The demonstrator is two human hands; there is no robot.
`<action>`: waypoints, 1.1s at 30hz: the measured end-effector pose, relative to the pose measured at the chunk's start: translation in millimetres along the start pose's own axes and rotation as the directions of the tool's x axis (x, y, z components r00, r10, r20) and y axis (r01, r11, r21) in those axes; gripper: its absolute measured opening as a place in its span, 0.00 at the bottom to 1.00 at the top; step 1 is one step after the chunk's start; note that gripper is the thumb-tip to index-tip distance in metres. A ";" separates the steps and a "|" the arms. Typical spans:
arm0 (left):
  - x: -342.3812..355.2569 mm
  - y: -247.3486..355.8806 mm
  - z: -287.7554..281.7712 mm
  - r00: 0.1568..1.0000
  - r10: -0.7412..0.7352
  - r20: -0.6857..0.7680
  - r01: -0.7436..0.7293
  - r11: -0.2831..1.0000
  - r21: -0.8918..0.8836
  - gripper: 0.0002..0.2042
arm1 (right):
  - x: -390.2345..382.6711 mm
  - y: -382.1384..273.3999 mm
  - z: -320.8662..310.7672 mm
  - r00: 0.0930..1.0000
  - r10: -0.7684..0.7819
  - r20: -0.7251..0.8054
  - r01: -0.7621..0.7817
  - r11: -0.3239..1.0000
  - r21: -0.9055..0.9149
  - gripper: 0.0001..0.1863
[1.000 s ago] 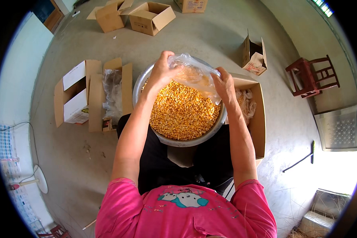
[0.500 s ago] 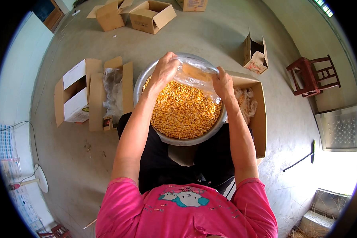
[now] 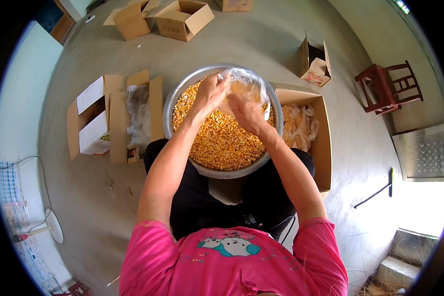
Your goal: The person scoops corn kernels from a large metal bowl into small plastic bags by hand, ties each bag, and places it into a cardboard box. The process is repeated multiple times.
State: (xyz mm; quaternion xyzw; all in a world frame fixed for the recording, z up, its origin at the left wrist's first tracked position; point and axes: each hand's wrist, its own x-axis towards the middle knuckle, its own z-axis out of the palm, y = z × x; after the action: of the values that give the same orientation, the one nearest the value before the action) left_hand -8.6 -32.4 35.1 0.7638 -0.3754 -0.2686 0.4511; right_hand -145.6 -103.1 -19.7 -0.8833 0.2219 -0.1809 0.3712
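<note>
A large metal basin (image 3: pixel 168 116) full of yellow corn kernels (image 3: pixel 222 144) stands in front of my knees. Over its far part, a clear plastic bag (image 3: pixel 254 81) hangs from my left hand (image 3: pixel 213 91), whose fingers are closed on its edge. My right hand (image 3: pixel 246 113) is close beside it, over the kernels and against the bag. Motion smears its fingers, so their grip does not show. A small white thing (image 3: pixel 267 111) shows near the basin's right rim; its kind is unclear.
Right of the basin, a cardboard box (image 3: pixel 322 148) holds bags of corn (image 3: pixel 298 126). To the left stand a box with clear plastic bags (image 3: pixel 140 113) and another open box (image 3: pixel 93 132). More boxes (image 3: pixel 185 22) and a wooden chair (image 3: pixel 387 89) stand farther off.
My right hand has moved left from the basin's right side to beside my left hand. The bag, stretched between both hands before, is now bunched up. My left hand has barely shifted.
</note>
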 end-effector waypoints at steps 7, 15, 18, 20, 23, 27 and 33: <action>30.5 -53.4 -5.5 0.990 -0.084 -0.118 0.038 0.938 -0.344 0.15 | -9.4 14.9 24.4 0.793 0.034 0.608 0.102 0.977 -0.189 0.24; 17.6 -35.0 -31.4 0.958 0.005 0.286 -0.135 0.889 0.438 0.18 | 9.8 27.1 2.8 0.994 0.035 0.107 -0.032 0.999 -0.030 0.15; 26.3 -49.5 -35.9 0.994 -0.048 0.094 0.011 0.932 0.361 0.19 | 16.4 18.8 -5.2 0.989 0.101 -0.104 -0.074 0.968 0.240 0.11; 43.5 -83.0 -48.3 0.998 -0.061 -0.033 0.065 0.984 0.166 0.19 | 24.7 15.0 -11.0 0.948 0.153 -0.279 -0.101 0.976 0.192 0.11; 41.3 -66.6 -52.1 0.975 -0.088 -0.204 0.097 0.995 0.035 0.19 | 27.3 63.8 -10.6 0.927 0.196 -0.321 -0.263 0.948 -0.180 0.13; 43.4 -65.0 -58.8 0.902 -0.301 -0.309 0.205 0.930 -0.306 0.17 | 11.1 87.8 9.8 0.961 0.182 -0.206 -0.261 0.843 -0.471 0.16; 47.2 -82.6 -41.0 0.913 -0.316 -0.257 0.227 0.918 -0.325 0.16 | -5.3 69.6 36.6 0.966 0.258 0.004 -0.202 0.767 -0.609 0.21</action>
State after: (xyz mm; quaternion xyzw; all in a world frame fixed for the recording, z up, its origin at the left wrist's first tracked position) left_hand 76.6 -25.2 -23.4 0.7671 -0.1474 -0.2603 0.5676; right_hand -150.3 -122.7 -95.8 -0.9283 0.3582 -0.0150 0.0988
